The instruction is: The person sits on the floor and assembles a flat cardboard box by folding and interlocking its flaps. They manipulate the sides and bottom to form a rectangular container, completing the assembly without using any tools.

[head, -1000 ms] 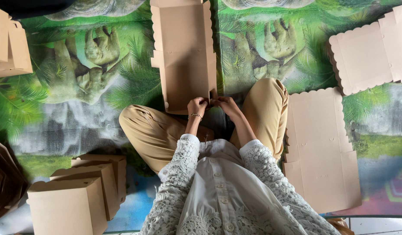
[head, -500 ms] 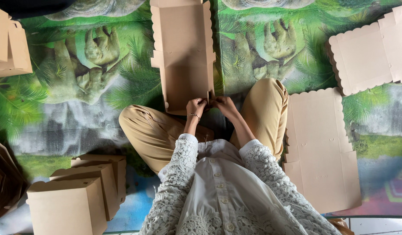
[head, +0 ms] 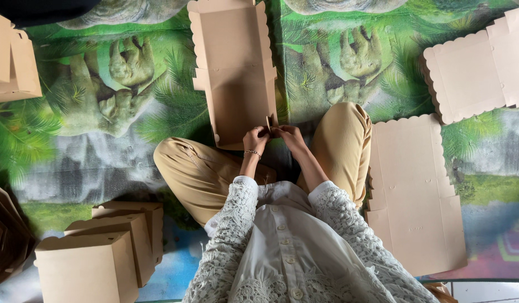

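I sit cross-legged on a green animal-print mat (head: pixel 91 112). A long brown cardboard box blank (head: pixel 234 73), partly folded with raised sides, lies in front of my knees. My left hand (head: pixel 255 140), with a bracelet at the wrist, and my right hand (head: pixel 287 134) meet at its near right corner. Both pinch a small corner tab (head: pixel 269 122) that stands up from the blank.
A flat scalloped cardboard blank (head: pixel 411 191) lies by my right knee, with more flat blanks (head: pixel 472 73) at the far right. Finished brown boxes (head: pixel 96 252) stand at lower left. More cardboard pieces (head: pixel 9 62) sit at the far left edge.
My hands stay at the same corner; the fingers have worked the small tab a little more upright. The box blank has hardly moved.
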